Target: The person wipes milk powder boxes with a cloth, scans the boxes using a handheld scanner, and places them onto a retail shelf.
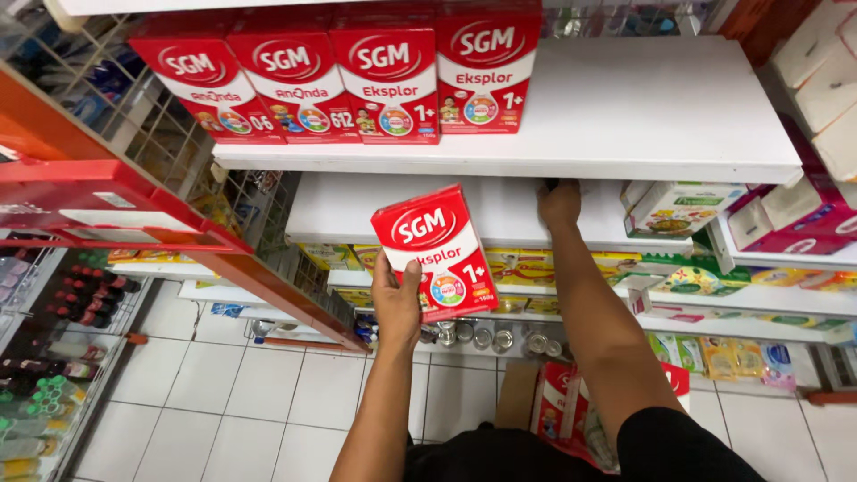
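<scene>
Left hand (pixel 398 302): closed around the lower edge of a red carton (pixel 436 251), thumb across the front panel near its bottom left corner, fingers hidden behind; grip firm enough to carry the carton upright, tilted slightly to the left, printed face toward the camera. Carton position: in the air in front of the second shelf (pixel 393 214), below the top shelf (pixel 625 125), touching neither. Held by its base, probably so the upper part stays free of the hand and the front stays readable. Right hand (pixel 560 202): arm stretched forward, hand reaching onto the second shelf under the lip of the top shelf; fingers run into shadow, so how far they are spread, and whether they grip anything, cannot be told. Top shelf stock: four matching red cartons (pixel 339 80) in one row at the left end, standing upright, faces forward, sides touching, flush with the front edge; rest of that board bare white. Second shelf: white, bare in front of the held carton; green-and-white boxes (pixel 678 207) lie at its right end. Lower shelves: yellow packets (pixel 527 265), a row of tins (pixel 482 337) farther down. Floor: white tile, with an open cardboard box (pixel 558 406) holding more red packs near the person's legs. Left side: orange-red rack (pixel 134 201), bottles (pixel 85 299) beneath.
</scene>
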